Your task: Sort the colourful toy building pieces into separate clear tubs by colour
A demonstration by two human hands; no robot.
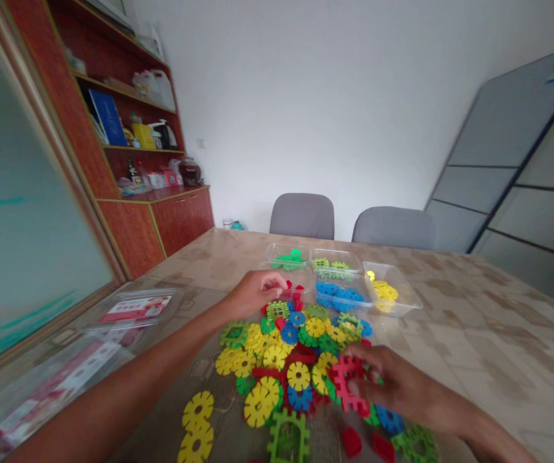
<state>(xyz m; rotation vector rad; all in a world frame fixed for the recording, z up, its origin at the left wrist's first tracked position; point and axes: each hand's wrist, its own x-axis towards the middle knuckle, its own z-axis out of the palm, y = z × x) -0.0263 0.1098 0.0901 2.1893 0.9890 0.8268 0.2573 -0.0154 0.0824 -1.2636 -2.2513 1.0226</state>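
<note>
Two gray chairs (302, 217) before white wall (305, 116); white jugs (162, 90) on reddish shelving (67, 109), left; gray cabinet (486, 132), right.

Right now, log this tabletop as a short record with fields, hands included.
Left hand: the left hand is by the near-left container, close to red pieces; grip unclear
Right hand: the right hand holds a red square piece at the pile's right side
Pile: mixed pile of yellow, green, blue and red pieces
Containers: clear containers behind the pile, some with blue pieces or yellow pieces
Background: two gray chairs
</note>
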